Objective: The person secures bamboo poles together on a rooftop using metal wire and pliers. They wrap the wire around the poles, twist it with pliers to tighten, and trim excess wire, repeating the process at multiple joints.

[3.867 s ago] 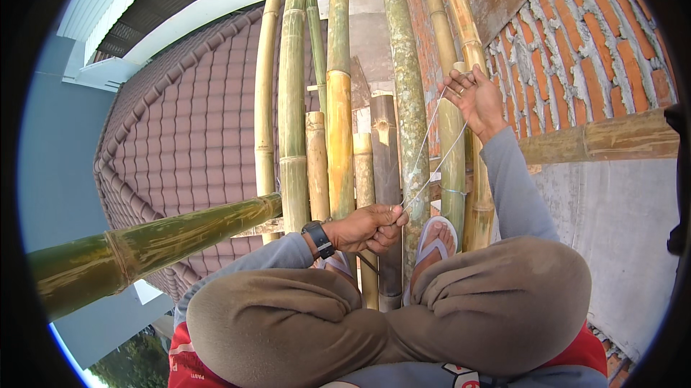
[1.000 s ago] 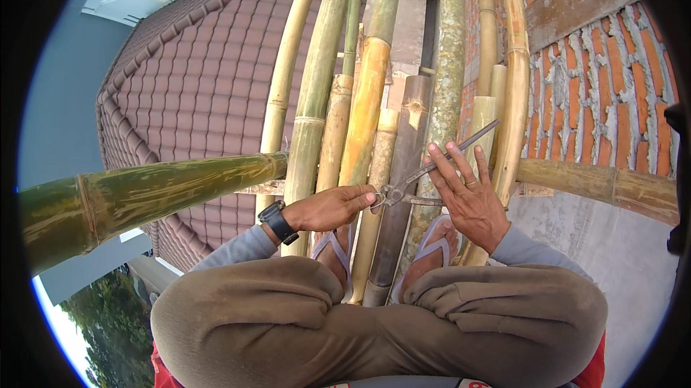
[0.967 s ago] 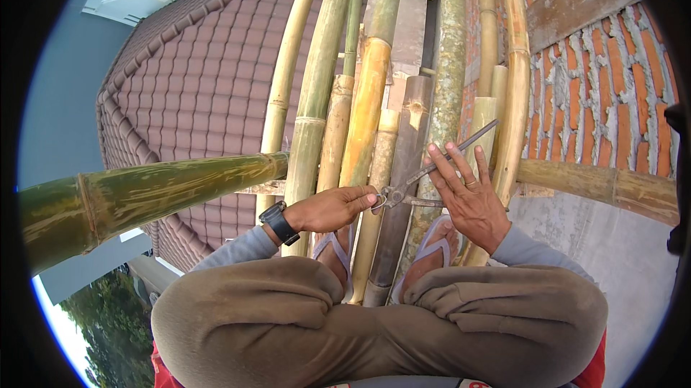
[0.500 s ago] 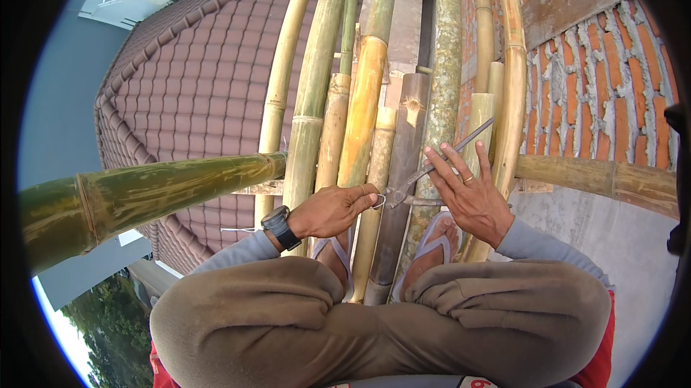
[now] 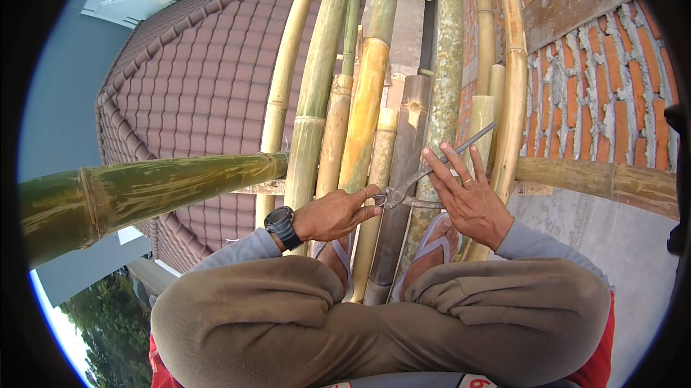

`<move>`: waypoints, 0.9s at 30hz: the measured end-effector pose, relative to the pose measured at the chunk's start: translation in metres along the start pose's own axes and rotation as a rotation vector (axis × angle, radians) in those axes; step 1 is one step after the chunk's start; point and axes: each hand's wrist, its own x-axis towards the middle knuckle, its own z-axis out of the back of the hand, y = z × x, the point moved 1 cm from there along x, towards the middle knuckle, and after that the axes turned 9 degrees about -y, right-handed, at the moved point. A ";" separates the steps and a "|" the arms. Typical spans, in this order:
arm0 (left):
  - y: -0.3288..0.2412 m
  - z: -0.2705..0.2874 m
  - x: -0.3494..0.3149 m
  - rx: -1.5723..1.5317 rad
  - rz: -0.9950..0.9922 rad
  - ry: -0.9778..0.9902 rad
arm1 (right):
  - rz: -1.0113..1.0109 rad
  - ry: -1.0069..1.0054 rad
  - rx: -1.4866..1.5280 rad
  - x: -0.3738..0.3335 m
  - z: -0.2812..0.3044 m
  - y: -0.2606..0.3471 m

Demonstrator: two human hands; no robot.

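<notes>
**Pincers settling at the bamboo joint**

My left hand (image 5: 335, 214) is pinching shut at the head of the pincers (image 5: 425, 176), staying put since a moment ago. My right hand (image 5: 468, 197) is resting half-open along their handles, barely shifting, over the bamboo poles (image 5: 371, 100) between my feet.

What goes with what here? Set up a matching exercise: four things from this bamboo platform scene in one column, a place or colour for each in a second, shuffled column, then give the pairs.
Things:
1. pincers
2. wristwatch
3. tiled roof
4. brick wall

Descriptions:
A. black, on the left wrist
B. reddish-brown, below on the left side
C. metal, between the left hand and right hand
D. red with grey mortar, on the right side

Pairs: 1-C, 2-A, 3-B, 4-D
</notes>
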 end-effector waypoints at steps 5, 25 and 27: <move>0.010 -0.009 0.003 -0.250 -0.038 0.037 | 0.054 -0.031 -0.057 0.000 0.001 0.000; 0.011 -0.009 0.003 -0.452 0.222 0.256 | 0.112 -0.148 0.066 -0.008 0.011 -0.025; 0.010 -0.006 0.005 -0.403 0.175 0.154 | -0.104 0.003 0.413 -0.012 0.008 -0.023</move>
